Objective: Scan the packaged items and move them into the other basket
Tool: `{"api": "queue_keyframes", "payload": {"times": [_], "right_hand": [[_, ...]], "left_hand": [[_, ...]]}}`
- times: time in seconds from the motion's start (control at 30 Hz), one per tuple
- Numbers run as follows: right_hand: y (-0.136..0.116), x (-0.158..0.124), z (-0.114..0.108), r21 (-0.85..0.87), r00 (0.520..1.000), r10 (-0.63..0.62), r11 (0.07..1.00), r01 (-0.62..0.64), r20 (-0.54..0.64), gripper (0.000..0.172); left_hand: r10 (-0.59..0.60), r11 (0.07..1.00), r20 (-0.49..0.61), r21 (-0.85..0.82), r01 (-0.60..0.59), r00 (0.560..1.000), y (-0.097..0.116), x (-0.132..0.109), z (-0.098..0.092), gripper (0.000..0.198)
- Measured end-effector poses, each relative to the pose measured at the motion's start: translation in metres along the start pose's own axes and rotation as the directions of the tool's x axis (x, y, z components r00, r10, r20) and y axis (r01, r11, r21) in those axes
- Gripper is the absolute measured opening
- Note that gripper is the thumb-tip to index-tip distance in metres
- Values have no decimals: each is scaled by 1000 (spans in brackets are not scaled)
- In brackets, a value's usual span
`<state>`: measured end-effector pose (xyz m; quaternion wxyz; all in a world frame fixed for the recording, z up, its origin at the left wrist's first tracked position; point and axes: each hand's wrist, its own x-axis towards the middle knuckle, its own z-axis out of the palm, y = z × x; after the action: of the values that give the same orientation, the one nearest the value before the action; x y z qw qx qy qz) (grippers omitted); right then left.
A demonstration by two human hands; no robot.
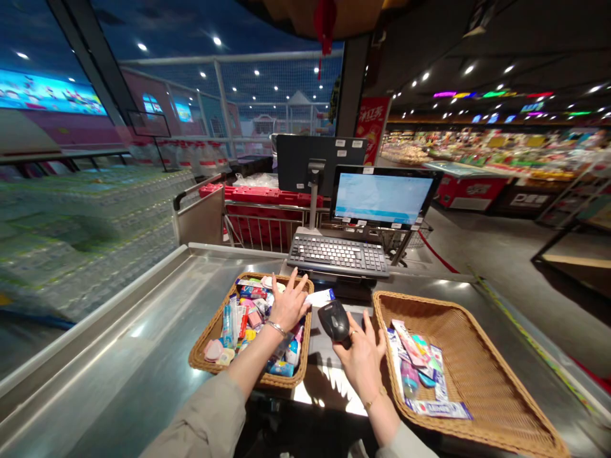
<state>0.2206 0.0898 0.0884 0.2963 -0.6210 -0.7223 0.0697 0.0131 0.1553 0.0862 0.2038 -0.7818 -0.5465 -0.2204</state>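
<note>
Left hand (287, 310) is hovering splayed over the left basket (212, 322); whether it is gripping the white packet (321, 297) is unclear. Right hand (361, 355), half open, is holding a black scanner (334, 320).

Bright spotlights (469, 69), dark ceiling (563, 44)

A metal worktop (143, 331) stretches across the near side. Far left, a glowing picture panel (48, 92) and white-framed netting (267, 89); far right, colourful displays (520, 146) beyond grey floor (463, 245). A red banner (375, 121) stands between netting and displays.
</note>
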Motion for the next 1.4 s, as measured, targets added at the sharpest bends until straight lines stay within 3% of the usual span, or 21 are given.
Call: {"api": "queue_keyframes", "payload": {"times": [0.87, 1.4], "right_hand": [[10, -10, -4, -20, 1000, -28, 999, 28, -5, 32], [39, -18, -19, -139, 983, 96, 983, -118, -156, 40]], "left_hand": [[24, 999, 1, -39, -24, 1000, 13, 10, 4, 14], [130, 988, -25, -81, -131, 991, 41, 37, 7, 16]]}}
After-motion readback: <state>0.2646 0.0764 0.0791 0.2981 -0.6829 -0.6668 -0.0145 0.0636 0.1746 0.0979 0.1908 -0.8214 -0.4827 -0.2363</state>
